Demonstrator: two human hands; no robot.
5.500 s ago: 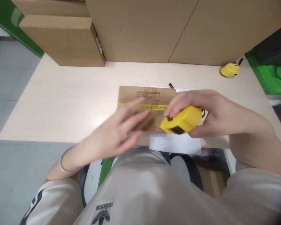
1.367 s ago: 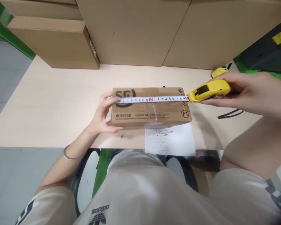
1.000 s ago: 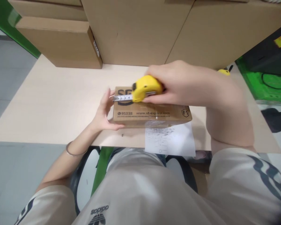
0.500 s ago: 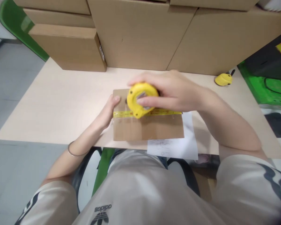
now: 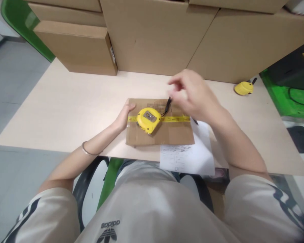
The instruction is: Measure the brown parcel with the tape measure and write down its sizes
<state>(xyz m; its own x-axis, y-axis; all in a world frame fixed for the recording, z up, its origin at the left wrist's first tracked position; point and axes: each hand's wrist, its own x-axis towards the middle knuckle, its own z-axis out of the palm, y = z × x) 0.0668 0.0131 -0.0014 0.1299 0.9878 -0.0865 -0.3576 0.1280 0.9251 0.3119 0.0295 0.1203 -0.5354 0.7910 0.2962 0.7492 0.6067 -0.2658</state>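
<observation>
A small cardboard box (image 5: 164,133) lies near the table's front edge, with yellow printed tape running across its top. My left hand (image 5: 123,116) grips the box's left end, thumb on top. On the box rests a yellow tape measure (image 5: 149,118), its black wrist strap (image 5: 168,105) trailing towards the far right. Over the box's far right corner hovers my right hand (image 5: 188,92), slightly blurred, its fingers bent and apart with nothing seen between them. The strap's end lies close by its thumb. A sheet of paper with handwriting (image 5: 187,162) is partly under the box.
A second yellow tape measure (image 5: 244,88) sits at the table's back right. Large cardboard boxes (image 5: 157,40) line the back, with a flatter carton (image 5: 76,49) at left. A dark pen tip (image 5: 195,122) shows beside the small box. A green crate (image 5: 294,98) stands beyond the right edge.
My right hand has let go of the tape measure, leaving it on the box, and has moved right. The box has shifted slightly; my left hand still holds its left end.
</observation>
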